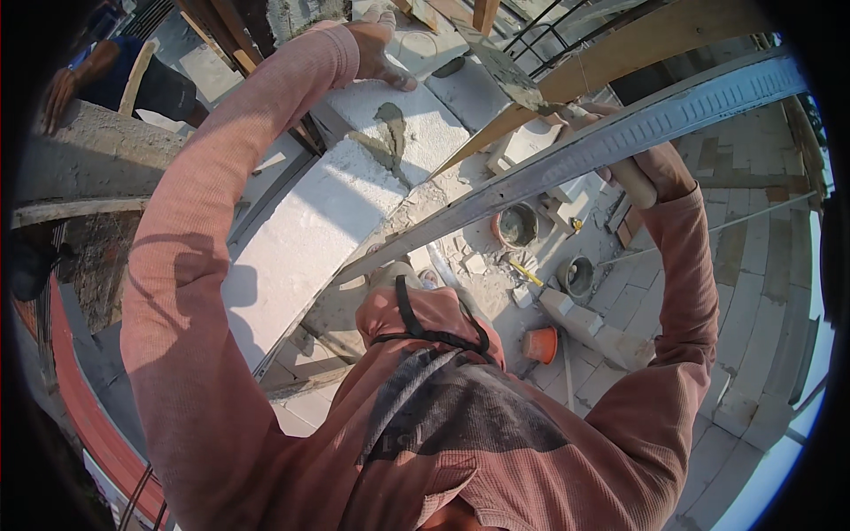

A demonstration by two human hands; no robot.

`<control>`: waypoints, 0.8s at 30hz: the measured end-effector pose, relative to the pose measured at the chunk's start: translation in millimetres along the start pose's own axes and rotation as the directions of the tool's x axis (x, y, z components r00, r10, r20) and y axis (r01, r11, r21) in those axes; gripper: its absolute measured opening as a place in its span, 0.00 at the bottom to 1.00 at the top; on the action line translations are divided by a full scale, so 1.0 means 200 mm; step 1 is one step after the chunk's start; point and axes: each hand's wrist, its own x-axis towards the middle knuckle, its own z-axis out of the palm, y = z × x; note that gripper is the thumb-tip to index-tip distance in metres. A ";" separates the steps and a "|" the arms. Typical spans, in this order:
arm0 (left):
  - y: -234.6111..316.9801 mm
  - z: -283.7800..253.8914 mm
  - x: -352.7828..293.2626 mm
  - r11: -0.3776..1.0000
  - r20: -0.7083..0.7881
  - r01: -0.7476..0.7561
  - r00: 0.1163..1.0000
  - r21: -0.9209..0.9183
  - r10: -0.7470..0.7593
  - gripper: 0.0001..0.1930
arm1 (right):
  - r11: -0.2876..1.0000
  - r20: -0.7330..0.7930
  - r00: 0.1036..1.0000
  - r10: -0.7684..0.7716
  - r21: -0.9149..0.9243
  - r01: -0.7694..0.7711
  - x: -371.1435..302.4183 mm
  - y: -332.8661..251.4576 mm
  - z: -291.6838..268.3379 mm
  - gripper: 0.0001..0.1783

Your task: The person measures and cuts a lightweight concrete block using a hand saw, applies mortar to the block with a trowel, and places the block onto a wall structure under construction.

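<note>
My left hand (382,55) rests with fingers stretched out at the far end of a pale, light-coloured block (310,208). A patch of wet grey mortar (388,137) lies on the block's top face. My right hand (660,168) is wrapped round the wooden handle of a trowel (509,75), whose mortar-smeared blade points up and to the left. A slanting metal bar (567,159) crosses in front of the right hand and hides part of it and of the handle.
Below lie a mortar bucket (515,226), a second bucket (577,276), an orange container (539,345), a yellow-handled tool (526,272) and broken block pieces. Wooden boards (655,44) stand at the upper right. Another person's hand (60,99) is at the far left.
</note>
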 end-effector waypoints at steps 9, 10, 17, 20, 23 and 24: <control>-0.12 0.16 0.07 0.995 -0.223 -0.078 0.971 0.058 0.089 0.71 | 0.994 0.342 0.940 0.017 0.094 -0.052 0.10 -0.17 -0.23 0.22; -0.15 0.18 0.11 0.995 -0.219 -0.076 0.972 0.060 0.087 0.71 | 0.994 0.343 0.939 0.014 0.099 -0.051 0.16 -0.13 -0.24 0.22; -0.09 0.09 0.05 0.984 -0.198 -0.175 0.966 -0.016 0.168 0.71 | 0.483 0.628 0.678 -0.383 -0.490 0.726 0.45 -0.15 -0.29 0.20; -0.12 0.15 0.06 0.992 -0.211 -0.126 0.969 0.009 0.125 0.73 | 0.568 0.580 0.815 -0.005 -0.669 0.480 0.48 -0.21 -0.25 0.19; -0.14 0.17 0.08 0.993 -0.244 -0.122 0.962 0.003 0.119 0.74 | 0.457 0.553 0.832 0.037 -0.750 0.478 0.50 -0.28 -0.12 0.19; -0.13 0.15 0.07 0.993 -0.221 -0.115 0.969 -0.001 0.112 0.74 | 0.419 0.551 0.833 0.047 -0.768 0.484 0.51 -0.31 -0.07 0.19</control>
